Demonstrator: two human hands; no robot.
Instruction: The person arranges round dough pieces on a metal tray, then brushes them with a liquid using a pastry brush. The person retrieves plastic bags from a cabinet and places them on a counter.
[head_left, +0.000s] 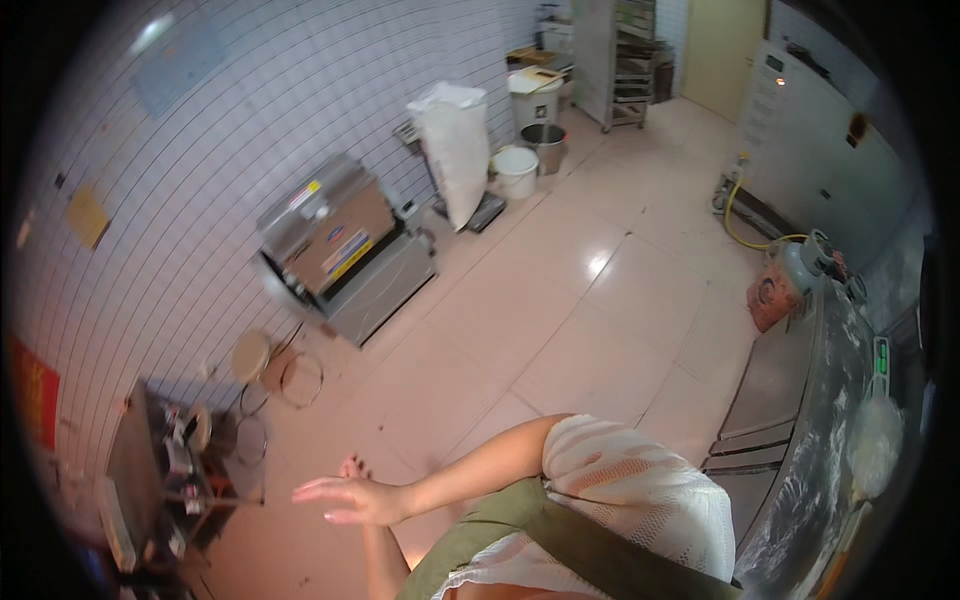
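My right hand reaches across in front of my body toward the left, fingers extended and thumb apart. It holds nothing. Just beyond and partly behind it is my left hand, its fingertips showing; the rest is hidden by the right hand. Nothing shows in the left hand, and whether the two hands touch is unclear. Below them are my olive green apron and white openwork sleeve. Both hands are above the tiled floor.
A floury worktop runs along the right, bearing a plastic bag. Beyond it stand a gas cylinder and a metal cabinet. Along the wall are a stainless steel machine, a white sack, buckets, a stool and a table.
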